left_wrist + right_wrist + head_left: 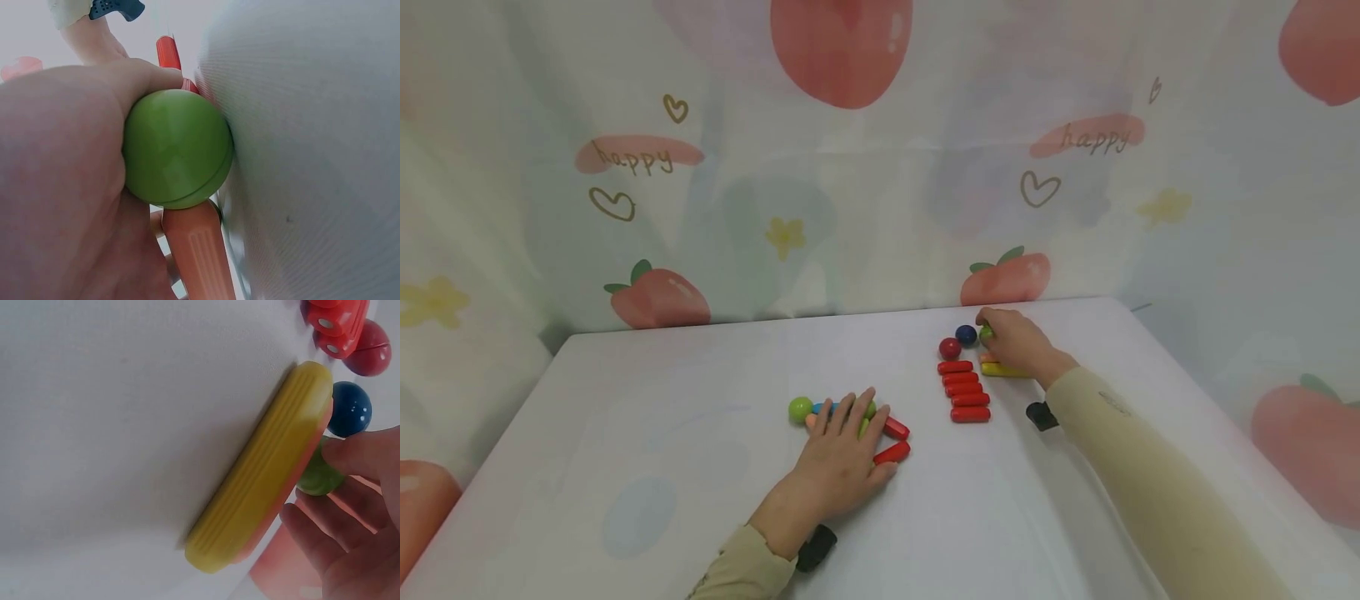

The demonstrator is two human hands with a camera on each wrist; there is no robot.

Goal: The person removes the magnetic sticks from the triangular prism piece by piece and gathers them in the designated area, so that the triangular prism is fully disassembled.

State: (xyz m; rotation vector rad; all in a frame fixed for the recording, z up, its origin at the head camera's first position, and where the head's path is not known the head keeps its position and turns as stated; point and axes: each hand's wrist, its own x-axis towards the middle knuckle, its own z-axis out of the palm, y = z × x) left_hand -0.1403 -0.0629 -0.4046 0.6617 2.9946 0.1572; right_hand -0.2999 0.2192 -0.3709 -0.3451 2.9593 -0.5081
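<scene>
My left hand [838,467] lies spread, fingers straight, over a group of toy pieces. Around and under it show a green ball [801,409], a blue stick [825,408] and red sticks [892,452]. The left wrist view has a green ball [177,149] against the palm, beside an orange stick [199,250]. At the far right, my right hand [1021,343] pinches a green ball [320,470] between thumb and fingers. Close by are a dark blue ball [966,335], a red ball [950,348] and a yellow stick [1004,370] next to an orange one.
Several red sticks [962,389] lie in a column left of the yellow stick. The white table [647,433] ends at a printed curtain [880,192] behind it. Black straps [816,547] are around the wrists.
</scene>
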